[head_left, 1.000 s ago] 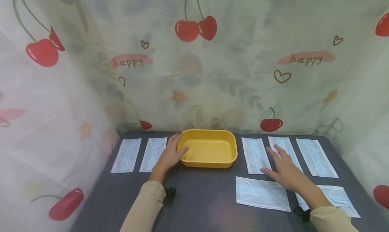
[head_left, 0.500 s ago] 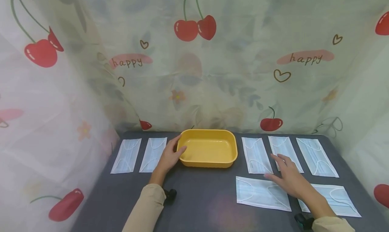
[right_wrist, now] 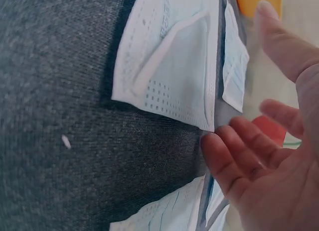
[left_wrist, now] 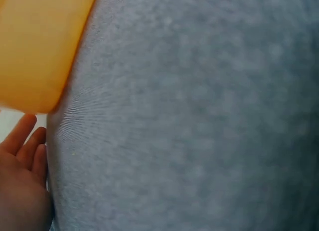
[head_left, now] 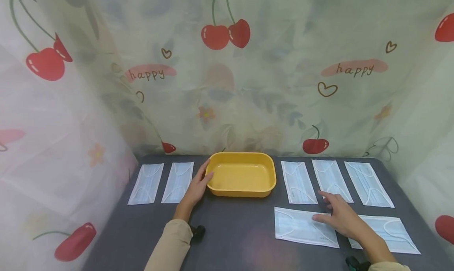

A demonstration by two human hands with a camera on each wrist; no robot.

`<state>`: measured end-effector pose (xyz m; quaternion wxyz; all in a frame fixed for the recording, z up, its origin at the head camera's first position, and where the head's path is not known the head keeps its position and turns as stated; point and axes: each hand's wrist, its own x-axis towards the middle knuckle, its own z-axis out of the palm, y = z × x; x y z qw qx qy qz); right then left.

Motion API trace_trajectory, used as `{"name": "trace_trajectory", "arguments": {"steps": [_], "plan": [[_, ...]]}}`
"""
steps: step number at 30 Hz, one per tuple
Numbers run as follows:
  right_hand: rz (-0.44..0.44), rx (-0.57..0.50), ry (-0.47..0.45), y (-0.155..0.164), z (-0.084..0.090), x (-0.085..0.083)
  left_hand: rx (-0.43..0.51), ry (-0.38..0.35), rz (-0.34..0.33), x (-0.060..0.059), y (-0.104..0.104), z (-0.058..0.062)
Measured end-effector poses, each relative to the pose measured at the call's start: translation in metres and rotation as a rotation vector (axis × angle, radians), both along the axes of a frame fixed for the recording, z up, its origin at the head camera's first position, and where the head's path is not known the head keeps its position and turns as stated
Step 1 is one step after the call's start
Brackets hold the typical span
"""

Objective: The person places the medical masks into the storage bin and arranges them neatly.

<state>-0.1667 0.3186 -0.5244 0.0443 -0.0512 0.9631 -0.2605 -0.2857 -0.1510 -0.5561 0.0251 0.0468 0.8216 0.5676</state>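
My left hand [head_left: 196, 187] holds the left end of a yellow plastic basin [head_left: 241, 193], thumb over the rim and fingers along the outer wall. In the left wrist view some fingers [left_wrist: 31, 149] show just below the basin's corner. My right hand [head_left: 343, 217] hovers over the front row of disposable face masks, fingers loosely bent and holding nothing. Its thumb overlaps the near-left face mask [head_left: 301, 225] in the head view. Beneath its forearm lies the near-right face mask [head_left: 388, 231], partly hidden. The right wrist view shows the fingertips close to a mask's corner [right_wrist: 199, 119].
Left of the basin lie two face masks, one outermost [head_left: 146, 184] and one nearer [head_left: 178, 182]. To its right lie three more, at left [head_left: 298, 182], middle [head_left: 331, 178] and right [head_left: 369, 184]. A dark table [head_left: 234, 231] carries everything, with a patterned curtain [head_left: 262, 117] behind.
My right hand has drawn back toward me, from the back row of masks to the front row, its fingers bending a little. My left thumb has shifted slightly outward to the basin's rim.
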Motion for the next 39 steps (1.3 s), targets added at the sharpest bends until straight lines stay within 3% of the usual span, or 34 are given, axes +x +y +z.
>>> {"name": "trace_trajectory", "arguments": {"steps": [25, 39], "plan": [[-0.010, 0.053, -0.172, 0.005, 0.000, -0.001, 0.012, -0.046, 0.006, 0.001, 0.004, -0.005], [0.077, -0.054, -0.112, 0.011, 0.004, 0.005, 0.015, -0.027, 0.017, 0.002, 0.002, -0.005]]}}
